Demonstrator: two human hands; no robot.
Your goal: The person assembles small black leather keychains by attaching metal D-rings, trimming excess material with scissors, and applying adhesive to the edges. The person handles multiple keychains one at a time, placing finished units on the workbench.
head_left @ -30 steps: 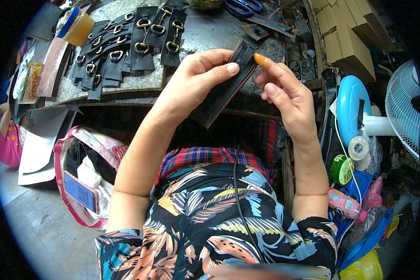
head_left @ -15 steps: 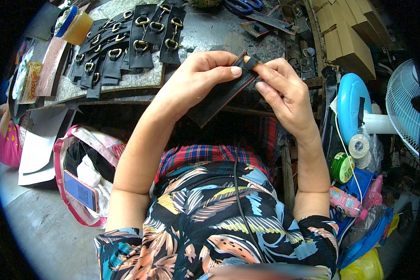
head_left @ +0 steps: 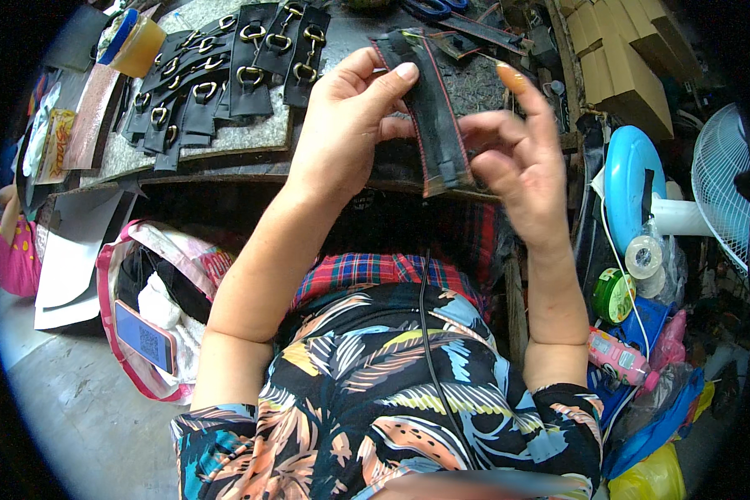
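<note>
A black leather strip (head_left: pixel 438 117) with reddish edges is held up over the near side of the dark workbench. My left hand (head_left: pixel 342 133) pinches its left edge, thumb on the face and fingers behind. At the strip's right side is my right hand (head_left: pixel 521 158), fingers apart and the index finger raised; its tip is coloured orange. Its other fingers reach the strip's right edge; whether they touch it I cannot tell. Several black straps with gold-coloured metal buckles (head_left: pixel 250 75) lie on a pale board (head_left: pixel 258 133) to the left.
A jar with a blue lid (head_left: pixel 133 46) stands at the far left, blue-handled scissors (head_left: pixel 429 8) at the far edge. Cardboard boxes (head_left: pixel 621 75), a white-and-blue fan (head_left: pixel 637 175) and a pink bottle (head_left: pixel 621 357) are at right. A bag (head_left: pixel 112 333) holding a phone (head_left: pixel 144 337) sits lower left.
The strip has swung from slanting to nearly upright, its broad face now showing. My right fingers have come off its top end and spread, and the hand has moved right.
</note>
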